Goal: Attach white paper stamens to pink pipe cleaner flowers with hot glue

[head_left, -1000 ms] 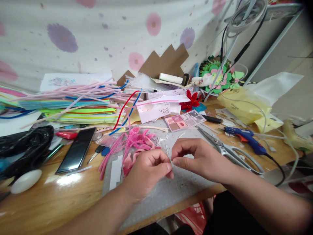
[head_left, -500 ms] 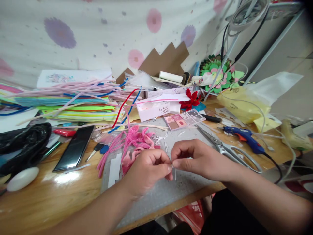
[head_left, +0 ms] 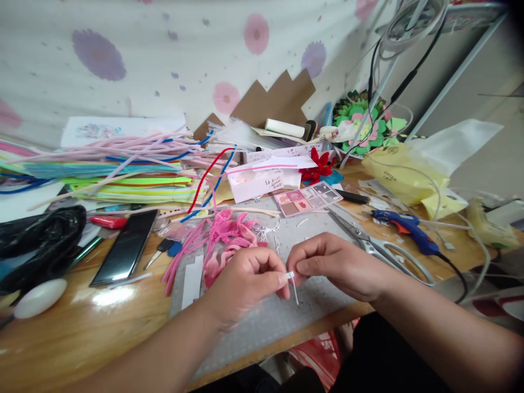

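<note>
Over the grey cutting mat [head_left: 262, 333], my left hand [head_left: 256, 278] pinches a small white strip [head_left: 296, 295] between thumb and forefinger. One end of this strip is folded flat at the thumb, and a thin tail hangs down. My right hand [head_left: 327, 265] is closed too, its curled fingertips against the strip's folded end; the exact grip is partly hidden. Behind my left hand lies a tangle of pink fuzzy stems [head_left: 231, 232] with white thread-like bits [head_left: 268, 234] beside it. Large metal scissors [head_left: 368, 243] rest past my right wrist.
Bundles of coloured pipe cleaners [head_left: 135, 180] are stacked at the back left. A phone [head_left: 126, 248] and a key [head_left: 158, 254] lie on the left. A blue glue gun [head_left: 409, 226] with its cord sits on the right. A sectioned palette-like card [head_left: 309, 199] and a red flower [head_left: 317, 166] are behind.
The white strip has come into clearer view between my fingertips, its tail now slanting down to the right. My right hand has turned slightly and shifted a little; my left hand stays nearly still.
</note>
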The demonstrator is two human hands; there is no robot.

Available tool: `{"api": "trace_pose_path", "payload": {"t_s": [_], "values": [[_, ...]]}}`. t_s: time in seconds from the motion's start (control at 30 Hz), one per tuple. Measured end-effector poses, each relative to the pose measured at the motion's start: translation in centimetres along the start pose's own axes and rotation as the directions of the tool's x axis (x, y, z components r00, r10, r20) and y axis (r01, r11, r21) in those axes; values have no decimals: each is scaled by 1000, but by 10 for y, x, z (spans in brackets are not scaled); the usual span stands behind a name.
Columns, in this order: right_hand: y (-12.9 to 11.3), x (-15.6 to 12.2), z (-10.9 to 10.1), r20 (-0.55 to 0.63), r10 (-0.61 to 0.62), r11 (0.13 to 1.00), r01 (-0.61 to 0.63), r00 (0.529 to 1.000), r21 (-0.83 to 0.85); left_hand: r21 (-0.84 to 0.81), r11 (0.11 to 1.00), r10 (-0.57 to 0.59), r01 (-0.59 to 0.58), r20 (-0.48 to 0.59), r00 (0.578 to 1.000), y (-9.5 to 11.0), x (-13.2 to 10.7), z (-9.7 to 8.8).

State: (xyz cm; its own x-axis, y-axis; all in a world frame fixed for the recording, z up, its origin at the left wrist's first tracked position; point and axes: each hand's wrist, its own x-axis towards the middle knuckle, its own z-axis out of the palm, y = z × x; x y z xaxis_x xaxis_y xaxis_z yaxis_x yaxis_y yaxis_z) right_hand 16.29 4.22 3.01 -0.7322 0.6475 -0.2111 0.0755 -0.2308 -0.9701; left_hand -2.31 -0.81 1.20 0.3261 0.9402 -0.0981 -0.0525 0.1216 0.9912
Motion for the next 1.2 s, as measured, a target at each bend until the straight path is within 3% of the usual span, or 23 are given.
{"api": "trace_pose_path", "payload": {"t_s": [0.17, 0.63, 1.2], "values": [[5, 0, 0, -14, 17, 997, -15, 1000, 71, -2, 1000, -2, 2, 1, 1000, -1, 1, 0], [4, 3, 5, -10, -14, 999, 15, 1000, 33, 83, 996, -20, 24, -47, 999, 0, 0, 2], [4, 2, 4, -72, -35, 979, 20, 997, -201, 239, 971, 32, -20, -47, 998, 2, 0, 2]]}}
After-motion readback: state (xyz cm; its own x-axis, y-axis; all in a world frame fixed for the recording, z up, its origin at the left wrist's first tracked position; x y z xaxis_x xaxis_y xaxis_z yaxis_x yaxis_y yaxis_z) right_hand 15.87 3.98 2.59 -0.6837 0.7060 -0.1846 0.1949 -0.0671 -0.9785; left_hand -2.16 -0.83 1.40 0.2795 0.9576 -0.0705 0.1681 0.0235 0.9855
